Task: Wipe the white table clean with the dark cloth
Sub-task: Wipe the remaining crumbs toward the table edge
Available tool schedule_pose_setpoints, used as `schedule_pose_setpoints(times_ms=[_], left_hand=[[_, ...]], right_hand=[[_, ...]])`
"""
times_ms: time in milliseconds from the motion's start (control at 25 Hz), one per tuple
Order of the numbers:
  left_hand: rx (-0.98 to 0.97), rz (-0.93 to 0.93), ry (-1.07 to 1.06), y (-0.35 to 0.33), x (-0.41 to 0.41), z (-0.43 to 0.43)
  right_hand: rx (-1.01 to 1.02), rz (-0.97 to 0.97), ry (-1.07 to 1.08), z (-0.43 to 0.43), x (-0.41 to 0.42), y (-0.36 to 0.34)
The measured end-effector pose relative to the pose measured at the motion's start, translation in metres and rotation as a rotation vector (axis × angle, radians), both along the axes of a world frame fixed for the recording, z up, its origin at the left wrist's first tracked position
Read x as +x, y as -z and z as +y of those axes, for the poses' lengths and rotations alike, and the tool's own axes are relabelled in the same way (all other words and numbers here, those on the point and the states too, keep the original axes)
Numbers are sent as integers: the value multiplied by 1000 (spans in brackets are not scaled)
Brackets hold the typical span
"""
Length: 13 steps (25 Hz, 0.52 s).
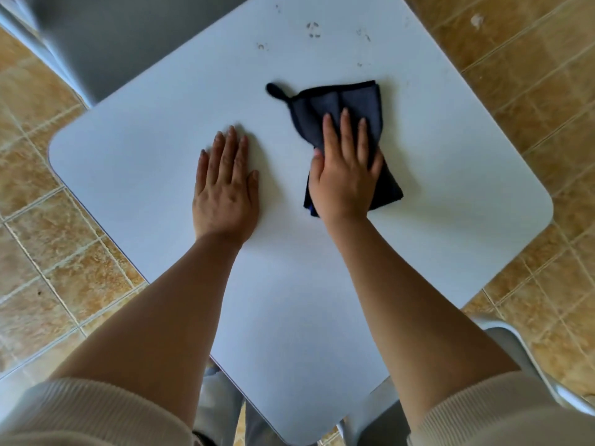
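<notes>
Dark cloth (346, 107) lies on white table (145, 149) under flat right hand (346, 175); left hand (225, 188) flat, empty

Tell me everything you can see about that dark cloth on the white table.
The dark navy cloth looks like soft microfibre with a darker stitched border and a small hanging loop at its far left corner. It lies loosely folded and creased on the white table, right of centre, just short of some grey smudges. The right hand presses flat on its near half, fingers spread.
</notes>
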<state>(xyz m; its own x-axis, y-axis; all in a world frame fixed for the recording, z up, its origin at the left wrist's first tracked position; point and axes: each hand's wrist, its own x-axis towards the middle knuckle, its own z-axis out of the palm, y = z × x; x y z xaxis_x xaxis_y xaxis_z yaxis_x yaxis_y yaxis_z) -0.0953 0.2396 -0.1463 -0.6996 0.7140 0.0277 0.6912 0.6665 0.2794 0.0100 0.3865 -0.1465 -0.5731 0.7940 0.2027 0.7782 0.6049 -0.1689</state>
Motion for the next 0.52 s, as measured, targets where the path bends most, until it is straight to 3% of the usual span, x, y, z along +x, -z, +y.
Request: schedule_pose_setpoints(times_ms=[120,200,360,520], left_hand=[[-2,-2,-3,-1,1,1],[-9,-9,-3,-1,1,2],[0,-26,-2,-3,0,3],[36,17,-16,-9,-3,6]], right_hand=[[5,-52,-150,-19,38,-4],[20,-84,-134,-23,73,-6],[15,-105,172,6,91,-6],[-107,-75,314,51,32,-8]])
